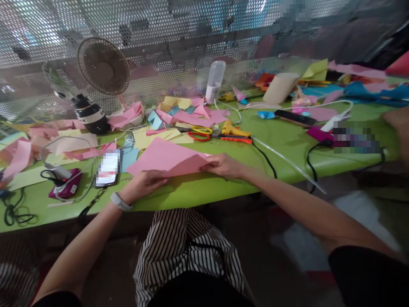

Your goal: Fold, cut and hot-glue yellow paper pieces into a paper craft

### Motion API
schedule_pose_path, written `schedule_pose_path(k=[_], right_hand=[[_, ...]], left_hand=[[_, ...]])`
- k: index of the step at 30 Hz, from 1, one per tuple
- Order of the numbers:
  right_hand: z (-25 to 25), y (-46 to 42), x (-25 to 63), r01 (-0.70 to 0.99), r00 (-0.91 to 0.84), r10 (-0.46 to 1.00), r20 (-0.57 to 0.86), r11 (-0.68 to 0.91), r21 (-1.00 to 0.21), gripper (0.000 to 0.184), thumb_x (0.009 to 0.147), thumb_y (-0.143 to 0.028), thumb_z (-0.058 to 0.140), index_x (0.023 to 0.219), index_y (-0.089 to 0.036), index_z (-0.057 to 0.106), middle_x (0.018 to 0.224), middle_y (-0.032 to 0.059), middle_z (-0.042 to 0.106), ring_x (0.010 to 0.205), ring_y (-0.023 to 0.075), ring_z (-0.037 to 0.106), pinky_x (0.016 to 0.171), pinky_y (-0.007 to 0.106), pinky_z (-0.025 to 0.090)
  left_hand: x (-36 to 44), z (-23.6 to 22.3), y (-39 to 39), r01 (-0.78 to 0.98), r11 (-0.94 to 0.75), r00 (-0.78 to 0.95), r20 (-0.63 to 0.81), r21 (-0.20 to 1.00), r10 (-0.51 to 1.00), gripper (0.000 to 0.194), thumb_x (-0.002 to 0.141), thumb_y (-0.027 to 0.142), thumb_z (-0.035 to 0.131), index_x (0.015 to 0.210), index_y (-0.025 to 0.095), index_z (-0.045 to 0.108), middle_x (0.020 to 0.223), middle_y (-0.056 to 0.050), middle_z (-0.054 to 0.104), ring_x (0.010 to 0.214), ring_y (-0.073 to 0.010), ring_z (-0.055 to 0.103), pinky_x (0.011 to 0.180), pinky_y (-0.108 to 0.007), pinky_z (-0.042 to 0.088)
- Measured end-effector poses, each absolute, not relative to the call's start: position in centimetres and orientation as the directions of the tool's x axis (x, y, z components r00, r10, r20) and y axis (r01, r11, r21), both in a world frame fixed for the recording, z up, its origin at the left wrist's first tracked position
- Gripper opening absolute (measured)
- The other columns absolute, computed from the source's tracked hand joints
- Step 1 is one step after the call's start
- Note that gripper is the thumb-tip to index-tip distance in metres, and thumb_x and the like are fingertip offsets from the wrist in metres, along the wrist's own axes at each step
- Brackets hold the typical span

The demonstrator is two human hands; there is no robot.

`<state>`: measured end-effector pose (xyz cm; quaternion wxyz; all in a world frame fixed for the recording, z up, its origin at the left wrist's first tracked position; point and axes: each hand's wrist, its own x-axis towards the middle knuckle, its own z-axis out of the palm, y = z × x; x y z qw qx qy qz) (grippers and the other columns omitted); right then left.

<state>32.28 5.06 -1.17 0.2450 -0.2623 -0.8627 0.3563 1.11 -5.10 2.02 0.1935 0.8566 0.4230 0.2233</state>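
A pink sheet of paper (166, 155) is held at the front of the green table (198, 189), its near edge turned up in a fold. My left hand (146, 184) is at the sheet's near left edge, thumb above and fingers closed along the edge. At the right corner, my right hand (222, 165) pinches the paper between thumb and fingers. Just beyond the sheet lie scissors (200, 133) with red and yellow handles, and an orange and yellow glue gun (235, 131). A phone (108, 167) with a lit screen rests left of the paper.
Paper scraps (79, 140) cover the left and back. A fan (104, 66), a dark bottle (91, 115) and a clear-topped device (215, 81) stand behind. Purple power blocks (67, 185) and cables lie on both sides. A glue stick (289, 164) overhangs the front edge. Another person's arm shows far right.
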Motion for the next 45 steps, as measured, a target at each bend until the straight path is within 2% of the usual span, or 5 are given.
schedule_pose_path(k=[6,10,14,25,45], right_hand=[[0.0,6.0,30.1,0.600,-0.545,0.822,0.167,0.521,-0.608,0.041,0.089,-0.056,0.060,0.073,-0.019,0.062,0.065,-0.0002,0.058,0.063,0.0151,0.050,0.060,0.027,0.034],[0.6,7.5,27.2,0.732,-0.539,0.841,0.045,0.494,-0.469,0.026,0.091,-0.044,0.059,0.088,-0.019,0.064,0.082,0.0048,0.067,0.072,0.0180,0.056,0.060,0.027,0.033],[1.3,8.2,26.2,0.762,-0.565,0.825,-0.002,0.522,-0.384,0.021,0.094,-0.037,0.055,0.095,-0.019,0.065,0.094,0.0085,0.072,0.079,0.0196,0.061,0.061,0.027,0.034],[0.5,9.3,26.1,0.801,-0.553,0.833,0.021,0.539,-0.263,0.026,0.101,-0.036,0.048,0.113,-0.019,0.062,0.101,0.0129,0.074,0.087,0.0260,0.066,0.066,0.031,0.039],[0.9,11.3,31.7,0.606,-0.628,0.753,-0.196,0.315,-0.731,0.030,0.086,-0.047,0.065,0.097,-0.019,0.061,0.062,-0.0057,0.048,0.052,0.0105,0.040,0.053,0.025,0.030]], left_hand=[[2.8,2.2,-4.5,0.822,-0.328,0.241,0.239,0.465,0.941,0.047,0.099,0.055,0.048,0.083,0.016,0.068,0.065,-0.003,0.063,0.060,-0.0164,0.061,0.057,-0.029,0.048],[3.6,1.7,-2.7,0.877,-0.308,0.160,0.380,0.369,0.911,0.057,0.097,0.054,0.051,0.137,0.013,0.053,0.111,-0.015,0.072,0.101,-0.0269,0.069,0.087,-0.041,0.055],[4.3,1.4,-2.2,0.831,-0.545,0.489,0.324,0.109,0.810,0.056,0.101,0.051,0.046,0.150,0.023,0.044,0.159,-0.013,0.042,0.148,-0.0307,0.036,0.123,-0.054,0.024],[3.3,0.1,-1.6,0.836,-0.526,0.479,0.261,0.155,0.838,0.058,0.104,0.044,0.042,0.159,0.029,0.030,0.161,-0.011,0.039,0.148,-0.0340,0.036,0.117,-0.050,0.038],[3.6,-0.4,-2.5,0.846,-0.515,0.510,0.071,0.139,0.857,0.067,0.102,0.062,0.026,0.157,0.025,0.033,0.160,-0.011,0.040,0.149,-0.0337,0.034,0.119,-0.061,0.026]])
